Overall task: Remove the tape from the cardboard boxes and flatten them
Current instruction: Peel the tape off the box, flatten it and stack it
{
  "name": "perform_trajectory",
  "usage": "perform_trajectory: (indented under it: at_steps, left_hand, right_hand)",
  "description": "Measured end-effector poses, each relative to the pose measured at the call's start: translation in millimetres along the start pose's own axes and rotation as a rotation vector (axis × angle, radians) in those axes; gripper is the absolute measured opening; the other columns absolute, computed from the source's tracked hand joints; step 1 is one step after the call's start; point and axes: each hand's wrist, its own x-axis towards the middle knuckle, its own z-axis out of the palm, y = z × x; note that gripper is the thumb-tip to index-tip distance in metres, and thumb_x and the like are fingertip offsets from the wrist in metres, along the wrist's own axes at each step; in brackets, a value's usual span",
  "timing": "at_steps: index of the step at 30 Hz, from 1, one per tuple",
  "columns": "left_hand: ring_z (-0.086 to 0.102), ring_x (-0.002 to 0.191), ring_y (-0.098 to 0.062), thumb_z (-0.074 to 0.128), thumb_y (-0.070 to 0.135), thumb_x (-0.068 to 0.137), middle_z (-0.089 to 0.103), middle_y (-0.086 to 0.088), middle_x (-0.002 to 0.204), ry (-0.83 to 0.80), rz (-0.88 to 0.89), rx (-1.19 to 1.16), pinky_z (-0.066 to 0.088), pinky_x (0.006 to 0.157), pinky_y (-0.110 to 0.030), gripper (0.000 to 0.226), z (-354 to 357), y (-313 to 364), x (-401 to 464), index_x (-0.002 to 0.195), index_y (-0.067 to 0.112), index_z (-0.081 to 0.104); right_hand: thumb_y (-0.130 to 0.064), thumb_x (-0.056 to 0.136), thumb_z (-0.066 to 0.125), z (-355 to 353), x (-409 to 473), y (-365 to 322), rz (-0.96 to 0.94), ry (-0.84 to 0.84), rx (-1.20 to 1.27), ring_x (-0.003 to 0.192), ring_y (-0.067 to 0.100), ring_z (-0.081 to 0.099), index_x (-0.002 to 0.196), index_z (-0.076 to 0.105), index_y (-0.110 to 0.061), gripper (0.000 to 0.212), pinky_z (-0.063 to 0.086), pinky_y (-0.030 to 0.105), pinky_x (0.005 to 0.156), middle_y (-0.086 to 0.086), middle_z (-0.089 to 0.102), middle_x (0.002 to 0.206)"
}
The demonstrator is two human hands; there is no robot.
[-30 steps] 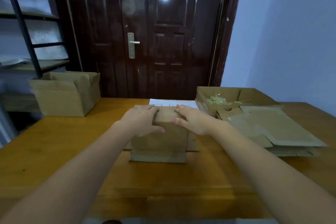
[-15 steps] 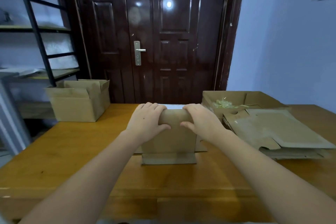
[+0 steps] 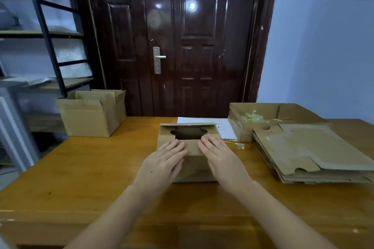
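Head view, near to far: two bare forearms are seen reaching in from the bottom edge over a wooden table point(image 3: 85, 168). Left hand point(image 3: 162, 162) and right hand point(image 3: 219, 157) are laid side by side on the cardboard box point(image 3: 190, 147) at table centre, fingers straight and spread, palms down; nothing is gripped by either, only flat contact with the top panel. Fingertips are placed just short of a dark opening point(image 3: 188, 134) in the box top, bordered by cut flaps with rounded notches; the far flap edge shows exposed corrugation. The box appears low and partly collapsed, its near face resting on the table. A small scrap of clear tape point(image 3: 239, 145) is seen on the table just right of the box. To the right, a stack of flattened boxes point(image 3: 311, 153) is laid near the table edge. Behind the worked box, a white sheet of paper point(image 3: 220, 125) is partly covered by it. Behind the stack, an open shallow box point(image 3: 263, 115) is set, with a wad of removed yellowish tape point(image 3: 252, 117) inside. At far left of the table, an open carton point(image 3: 91, 113) stands upright with flaps raised, well apart from the hands. Beyond the table, a dark glossy door point(image 3: 182, 42) with a metal handle point(image 3: 158, 57) is seen, a black-framed shelf rack point(image 3: 46, 32) at left, a pale blue wall point(image 3: 323, 46) at right.
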Motion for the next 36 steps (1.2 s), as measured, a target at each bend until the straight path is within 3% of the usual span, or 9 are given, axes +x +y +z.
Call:
perform_trajectory:
  at_steps: [5,11,15,19,23,25,30,34,36]
  left_hand:
    - [0.032,0.151,-0.007,0.042,0.039,0.111,0.044,0.005,0.161,-0.277,-0.197,-0.06,0.015,0.123,-0.022,0.045,-14.8,-18.2,28.8,0.154,0.026,0.049]
    - [-0.002,0.156,-0.006,0.038,0.078,0.094,0.01,0.006,0.173,-0.513,-0.301,-0.077,-0.002,0.122,-0.029,0.092,-15.8,-49.7,64.9,0.166,0.025,0.018]
    - [-0.009,0.16,-0.018,0.039,0.099,0.072,-0.004,0.002,0.174,-0.622,-0.354,-0.12,-0.003,0.128,-0.042,0.129,-8.7,-70.5,77.6,0.167,0.021,0.003]
    - [-0.002,0.161,-0.024,0.044,0.109,0.056,-0.004,0.0,0.175,-0.71,-0.427,-0.168,0.006,0.128,-0.048,0.149,5.4,-81.3,82.4,0.167,0.021,0.0]
    - [0.025,0.152,-0.019,0.055,0.107,0.054,0.018,0.008,0.169,-0.682,-0.453,-0.196,0.032,0.122,-0.043,0.143,15.5,-85.3,80.5,0.165,0.028,0.013]
    - [0.031,0.147,-0.016,0.055,0.107,0.054,0.024,0.009,0.165,-0.654,-0.438,-0.199,0.037,0.117,-0.038,0.138,18.5,-86.3,78.6,0.163,0.03,0.017]
    - [0.033,0.146,-0.016,0.041,0.107,0.066,0.028,0.006,0.165,-0.588,-0.344,-0.087,0.034,0.118,-0.036,0.127,20.2,-87.0,73.0,0.162,0.026,0.024]
    - [0.04,0.145,-0.015,0.025,0.087,0.094,0.048,0.005,0.156,-0.486,0.007,0.074,0.019,0.123,-0.033,0.088,11.7,-75.8,77.0,0.156,0.026,0.041]
    - [0.051,0.136,-0.015,0.023,0.076,0.102,0.059,0.004,0.144,-0.501,0.105,0.104,0.025,0.122,-0.033,0.074,5.0,-69.6,79.4,0.15,0.025,0.049]
  right_hand:
    - [-0.005,0.101,0.055,-0.5,4.9,0.1,0.03,-0.01,0.034,0.149,0.019,0.034,0.151,0.044,-0.017,0.053,0.019,0.037,0.124,0.003,0.044,0.156]
    - [-0.017,0.108,0.044,-7.4,2.4,-0.7,0.054,-0.101,0.074,0.154,0.01,0.017,0.157,0.033,-0.024,0.051,0.01,0.03,0.127,-0.006,0.029,0.163]
    - [-0.048,0.103,0.048,-19.9,14.6,2.2,0.11,-0.148,0.151,0.15,0.002,0.023,0.152,0.044,-0.033,0.051,0.014,0.021,0.12,-0.015,0.036,0.16]
    - [-0.078,0.089,0.04,-27.9,49.5,15.6,0.213,-0.245,0.336,0.149,0.001,0.025,0.152,0.04,-0.039,0.074,0.026,0.035,0.122,-0.02,0.032,0.161]
    - [-0.093,0.073,0.047,-19.6,85.7,31.1,0.196,-0.47,0.341,0.155,0.008,-0.001,0.161,0.018,-0.034,0.109,0.019,0.043,0.125,-0.013,0.006,0.17]
    - [-0.097,0.063,0.054,-12.9,97.5,37.4,0.208,-0.556,0.327,0.155,0.009,-0.011,0.162,0.008,-0.032,0.127,0.013,0.045,0.126,-0.011,-0.002,0.17]
    - [-0.108,0.053,0.036,8.7,104.5,46.7,0.188,-0.627,0.193,0.156,0.016,-0.006,0.163,0.004,-0.025,0.142,0.004,0.042,0.126,-0.004,-0.003,0.171]
    - [-0.109,0.054,0.028,13.0,102.9,47.6,0.173,-0.63,0.161,0.157,0.018,-0.006,0.163,0.003,-0.027,0.139,0.002,0.041,0.125,-0.002,-0.004,0.171]
    - [-0.109,0.054,0.028,12.5,102.7,47.8,0.17,-0.631,0.158,0.157,0.017,-0.007,0.163,0.003,-0.027,0.139,0.002,0.041,0.126,-0.001,-0.005,0.171]
